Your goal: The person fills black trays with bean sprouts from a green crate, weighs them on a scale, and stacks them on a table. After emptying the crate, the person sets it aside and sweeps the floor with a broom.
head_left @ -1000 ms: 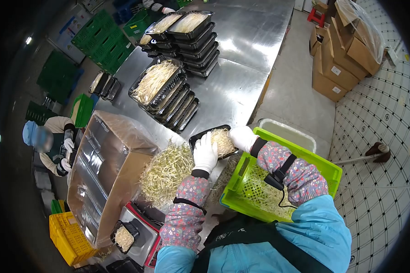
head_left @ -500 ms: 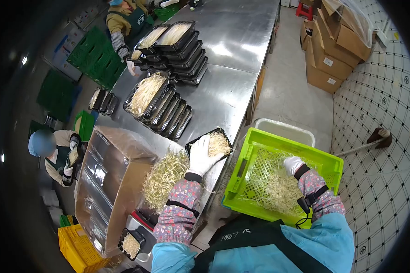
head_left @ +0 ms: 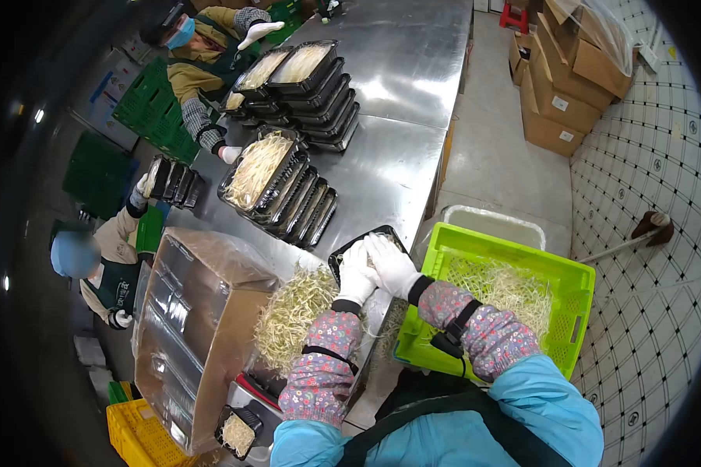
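Observation:
White-gloved, my left hand [head_left: 357, 276] and my right hand [head_left: 392, 266] lie side by side over a small black plastic tray [head_left: 383, 230] at the table's near edge. The fingers of both hands stretch forward, pressing down into the tray. They cover most of its inside, so its bean sprouts are nearly hidden. Left of my left hand, a loose heap of bean sprouts [head_left: 294, 319] rests on the table. To the right of my right forearm stands a lime-green crate [head_left: 575, 307] with more bean sprouts [head_left: 514, 292] in it.
Stacked trays of sprouts [head_left: 258, 171] stand ahead on the steel table [head_left: 397, 156], with taller stacks [head_left: 308, 66] behind. A plastic-lined carton [head_left: 210, 311] is at left. Two co-workers [head_left: 202, 62] work across the table. A white tub [head_left: 498, 222] sits behind the crate.
My right hand has come out of the crate and moved left onto the tray beside my left hand. The co-worker at left has raised an arm to the small tray stack.

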